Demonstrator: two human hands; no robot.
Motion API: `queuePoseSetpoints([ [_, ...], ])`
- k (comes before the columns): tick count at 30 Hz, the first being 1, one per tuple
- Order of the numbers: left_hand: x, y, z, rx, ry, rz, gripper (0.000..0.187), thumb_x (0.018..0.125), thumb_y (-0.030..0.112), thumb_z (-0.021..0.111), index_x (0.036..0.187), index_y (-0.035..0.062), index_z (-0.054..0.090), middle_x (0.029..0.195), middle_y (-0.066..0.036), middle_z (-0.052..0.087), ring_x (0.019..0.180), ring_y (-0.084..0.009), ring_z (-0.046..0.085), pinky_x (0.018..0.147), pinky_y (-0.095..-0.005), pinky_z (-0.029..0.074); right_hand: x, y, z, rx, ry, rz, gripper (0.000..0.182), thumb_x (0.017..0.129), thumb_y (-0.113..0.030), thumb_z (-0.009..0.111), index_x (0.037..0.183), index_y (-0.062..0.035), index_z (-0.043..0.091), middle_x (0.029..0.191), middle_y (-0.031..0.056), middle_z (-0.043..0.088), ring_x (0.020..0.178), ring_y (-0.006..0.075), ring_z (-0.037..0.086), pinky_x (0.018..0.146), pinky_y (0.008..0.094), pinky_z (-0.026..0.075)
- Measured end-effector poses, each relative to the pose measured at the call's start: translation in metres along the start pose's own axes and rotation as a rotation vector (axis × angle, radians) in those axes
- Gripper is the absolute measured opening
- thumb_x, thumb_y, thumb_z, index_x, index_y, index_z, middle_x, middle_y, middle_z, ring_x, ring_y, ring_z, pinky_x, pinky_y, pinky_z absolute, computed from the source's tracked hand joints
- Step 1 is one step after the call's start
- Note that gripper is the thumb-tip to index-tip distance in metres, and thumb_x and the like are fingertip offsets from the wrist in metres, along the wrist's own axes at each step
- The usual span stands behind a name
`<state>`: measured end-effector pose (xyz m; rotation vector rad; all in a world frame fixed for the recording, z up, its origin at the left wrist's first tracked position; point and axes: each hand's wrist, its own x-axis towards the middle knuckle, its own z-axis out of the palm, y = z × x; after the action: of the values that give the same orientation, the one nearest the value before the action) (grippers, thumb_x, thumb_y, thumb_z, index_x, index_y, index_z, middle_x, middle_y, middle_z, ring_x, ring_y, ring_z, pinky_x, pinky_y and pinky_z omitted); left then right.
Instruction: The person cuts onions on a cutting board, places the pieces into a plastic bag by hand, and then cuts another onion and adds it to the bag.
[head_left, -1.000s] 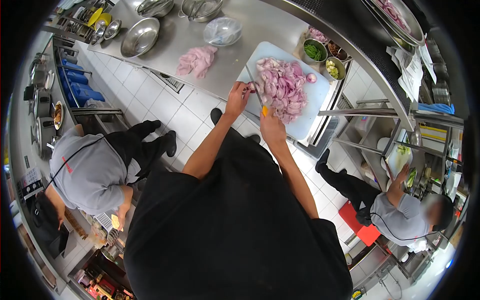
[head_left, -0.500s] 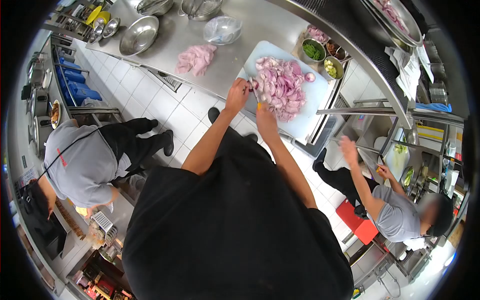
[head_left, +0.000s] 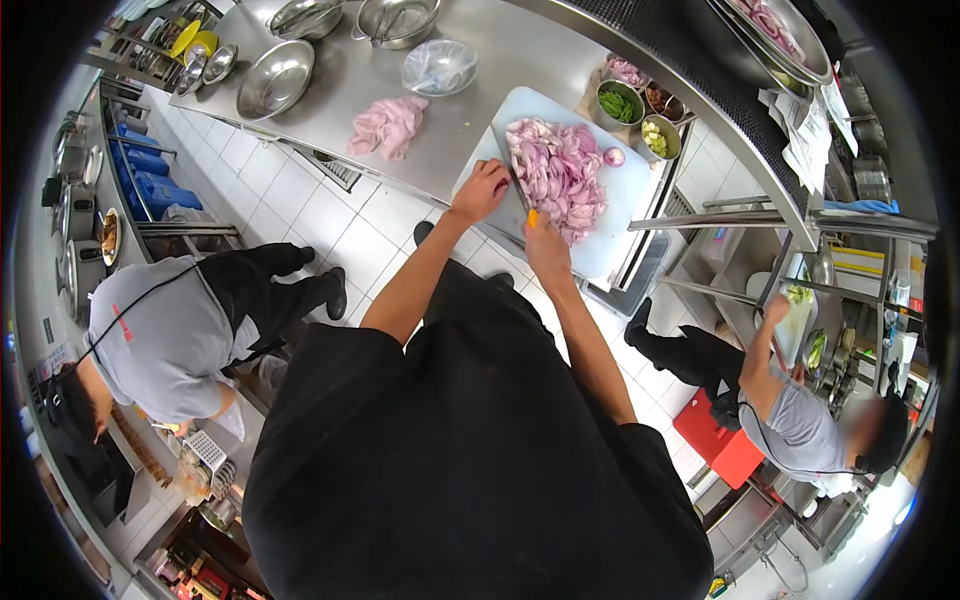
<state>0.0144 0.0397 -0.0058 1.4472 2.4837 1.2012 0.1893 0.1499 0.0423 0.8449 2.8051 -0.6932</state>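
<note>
A cut could be caused by a slip of the knife (head_left: 533,217), as the left hand (head_left: 481,191) is curled just beside it, an onion (head_left: 501,187) apparently pinched in its grip. The knife is clasped by the right hand (head_left: 548,246), forearm (head_left: 590,345) outstretched. Slices (head_left: 556,172) are heaped on the board (head_left: 628,200).

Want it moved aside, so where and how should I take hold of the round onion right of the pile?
Pinch the round onion by its curved sides, probably coming from above and its right: bare cutting board shows there, while the sliced onions crowd its left.
</note>
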Motion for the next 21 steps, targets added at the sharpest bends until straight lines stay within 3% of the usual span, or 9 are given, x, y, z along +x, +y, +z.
queuePoseSetpoints([
  [4, -0.008, 0.011, -0.005, -0.13, 0.152, -0.109, 0.024, 0.084, 0.004, 0.07, 0.107, 0.0048, 0.061, 0.113, -0.012, 0.059, 0.109, -0.0363, 0.057, 0.094, -0.044, 0.049, 0.001, -0.009, -0.005, 0.065, 0.086, -0.094, 0.036, 0.102, -0.029, 0.056, 0.114, 0.0027, 0.046, 0.091, 0.0309, 0.068, 0.087, 0.0487, 0.068, 0.075, 0.0554, 0.055],
  [10, -0.003, -0.01, -0.017, 0.058, -0.122, 0.07, 0.02, 0.088, 0.004, 0.064, 0.108, 0.0039, 0.059, 0.111, -0.011, 0.058, 0.104, -0.0339, 0.059, 0.088, -0.0411, 0.054, 0.02, -0.011, 0.001, 0.058, 0.042, -0.136, 0.034, 0.102, -0.025, 0.056, 0.113, 0.0055, 0.046, 0.093, 0.0319, 0.068, 0.088, 0.0492, 0.068, 0.076, 0.0566, 0.054],
  [14, 0.0, -0.011, -0.025, 0.155, -0.162, 0.193, 0.017, 0.087, 0.004, 0.063, 0.103, 0.0025, 0.058, 0.108, -0.009, 0.059, 0.105, -0.0307, 0.059, 0.086, -0.0386, 0.055, 0.014, -0.031, -0.005, 0.104, 0.062, -0.106, 0.033, 0.102, -0.024, 0.055, 0.114, 0.0055, 0.046, 0.093, 0.0327, 0.067, 0.089, 0.0501, 0.067, 0.077, 0.0575, 0.054],
  [17, 0.005, -0.017, -0.024, 0.191, -0.161, 0.278, 0.016, 0.086, 0.004, 0.062, 0.102, 0.0023, 0.058, 0.107, -0.008, 0.059, 0.105, -0.0284, 0.059, 0.086, -0.0376, 0.056, 0.03, -0.022, 0.025, 0.128, 0.025, -0.053, 0.035, 0.102, -0.026, 0.055, 0.115, 0.0055, 0.045, 0.093, 0.0325, 0.068, 0.089, 0.0499, 0.068, 0.077, 0.0574, 0.055],
  [21, 0.007, -0.021, -0.03, 0.191, -0.23, 0.315, 0.015, 0.086, 0.005, 0.061, 0.101, 0.0029, 0.059, 0.106, -0.007, 0.059, 0.106, -0.0264, 0.06, 0.086, -0.0369, 0.056, 0.021, -0.053, -0.012, -0.004, -0.002, -0.027, 0.039, 0.103, -0.028, 0.054, 0.119, 0.0053, 0.044, 0.095, 0.0289, 0.07, 0.089, 0.0461, 0.07, 0.077, 0.0559, 0.056],
])
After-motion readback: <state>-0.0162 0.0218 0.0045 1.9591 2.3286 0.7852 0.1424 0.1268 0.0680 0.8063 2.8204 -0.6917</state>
